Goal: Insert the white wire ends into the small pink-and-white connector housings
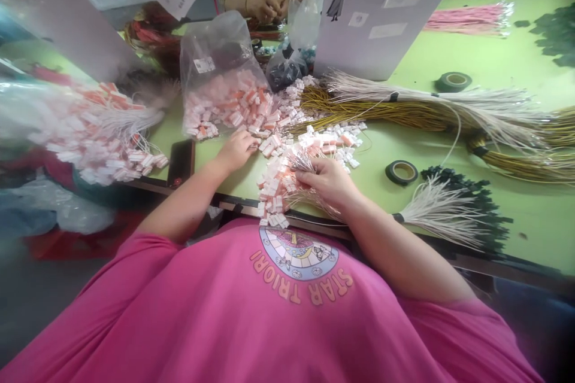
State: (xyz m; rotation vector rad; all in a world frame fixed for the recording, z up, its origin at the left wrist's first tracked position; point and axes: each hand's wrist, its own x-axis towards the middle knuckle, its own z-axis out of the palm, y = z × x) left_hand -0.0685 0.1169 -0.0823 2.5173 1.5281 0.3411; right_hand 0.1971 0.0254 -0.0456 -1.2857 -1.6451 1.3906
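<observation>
My right hand (331,184) is closed around a bundle of thin pale wires (302,161) near the table's front edge. White and orange plastic connectors (274,188) fan out from that bundle to the left, some hanging over the edge. My left hand (239,148) rests at the near side of a loose heap of similar connectors (269,146). Its fingers are curled together at the heap, and what they pinch, if anything, is too small to make out.
A clear plastic bag (215,42) of connectors lies ahead. White wires (431,93) and yellow-brown wires (404,115) stretch to the right. Black tape (401,172) sits near a black-ended bundle (444,209). A dark phone-like object (181,163) lies left. Another person's hands (269,6) work opposite.
</observation>
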